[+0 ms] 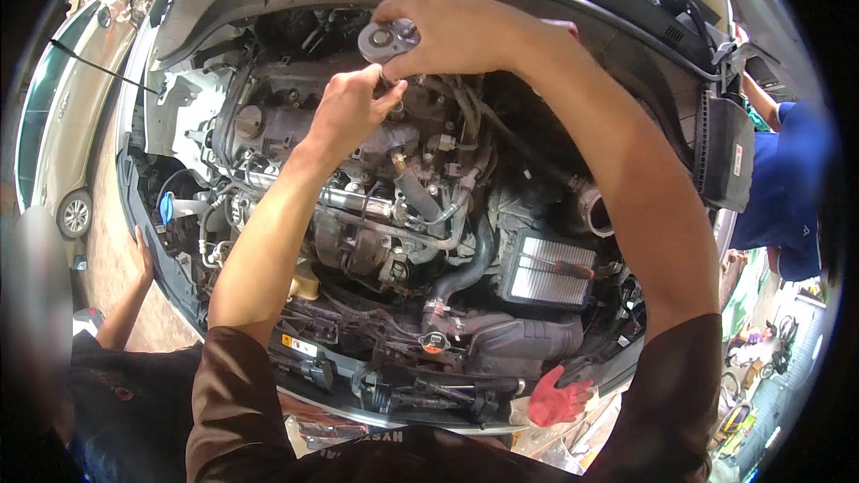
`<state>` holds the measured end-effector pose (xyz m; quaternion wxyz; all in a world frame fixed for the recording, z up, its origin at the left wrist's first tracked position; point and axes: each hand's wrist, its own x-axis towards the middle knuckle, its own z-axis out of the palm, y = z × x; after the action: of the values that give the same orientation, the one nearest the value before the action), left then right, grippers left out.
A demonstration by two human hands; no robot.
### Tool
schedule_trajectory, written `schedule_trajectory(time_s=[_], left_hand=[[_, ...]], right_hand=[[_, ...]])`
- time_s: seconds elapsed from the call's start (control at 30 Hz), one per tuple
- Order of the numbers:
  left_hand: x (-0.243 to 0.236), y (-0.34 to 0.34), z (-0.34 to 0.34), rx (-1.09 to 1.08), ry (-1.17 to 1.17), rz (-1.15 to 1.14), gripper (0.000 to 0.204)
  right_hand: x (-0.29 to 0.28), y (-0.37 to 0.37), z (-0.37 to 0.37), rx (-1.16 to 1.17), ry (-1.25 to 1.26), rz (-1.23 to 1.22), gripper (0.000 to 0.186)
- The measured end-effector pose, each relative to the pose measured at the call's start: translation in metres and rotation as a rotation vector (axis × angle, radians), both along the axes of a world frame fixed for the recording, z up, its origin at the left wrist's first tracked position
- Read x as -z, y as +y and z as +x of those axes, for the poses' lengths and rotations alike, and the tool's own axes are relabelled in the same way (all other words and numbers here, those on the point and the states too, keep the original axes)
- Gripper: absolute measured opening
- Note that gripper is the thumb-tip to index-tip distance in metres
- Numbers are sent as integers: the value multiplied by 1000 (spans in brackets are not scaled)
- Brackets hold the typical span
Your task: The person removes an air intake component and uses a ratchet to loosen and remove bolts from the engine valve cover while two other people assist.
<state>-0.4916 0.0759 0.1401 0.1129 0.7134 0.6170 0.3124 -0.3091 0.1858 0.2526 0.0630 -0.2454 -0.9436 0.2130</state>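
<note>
Over the back of the engine (295,116), my right hand (447,36) is closed round a ratchet wrench (379,41). The wrench's round metal head sticks out to the left of the fingers. Just below that head, my left hand (351,109) is closed, thumb and fingers pinched together. A small dark piece shows between its fingertips, too hidden to name. Beneath the hands lie hoses, connectors and a silver rail (358,201).
A screwdriver (564,268) lies on the pleated air filter (537,282). Near the front edge rest a red glove (559,398) and the radiator cap (434,343). One person (125,394) stands at left, another in blue (783,188) at right. A car (76,116) is parked at left.
</note>
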Motion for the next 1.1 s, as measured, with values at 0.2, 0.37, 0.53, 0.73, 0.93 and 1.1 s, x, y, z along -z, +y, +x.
schedule_trajectory(time_s=[0.2, 0.37, 0.53, 0.73, 0.93, 1.1], left_hand=[[-1, 16, 0, -128, -96, -190, 26], [7, 41, -14, -108, -147, -288, 29], [34, 32, -26, -9, -79, -300, 28], [70, 4, 12, -278, 76, -353, 36], [59, 5, 15, -265, 31, -576, 42], [35, 2, 2, -120, -815, -329, 55]], right_hand=[[0, 56, -26, -327, -45, 97, 42], [6, 65, -39, -146, -221, 109, 37], [27, 27, -43, -19, -267, 129, 46], [72, 10, -11, 34, -227, -58, 59], [107, 1, -3, 158, -273, -16, 63], [107, 9, 4, 63, -130, -72, 62]])
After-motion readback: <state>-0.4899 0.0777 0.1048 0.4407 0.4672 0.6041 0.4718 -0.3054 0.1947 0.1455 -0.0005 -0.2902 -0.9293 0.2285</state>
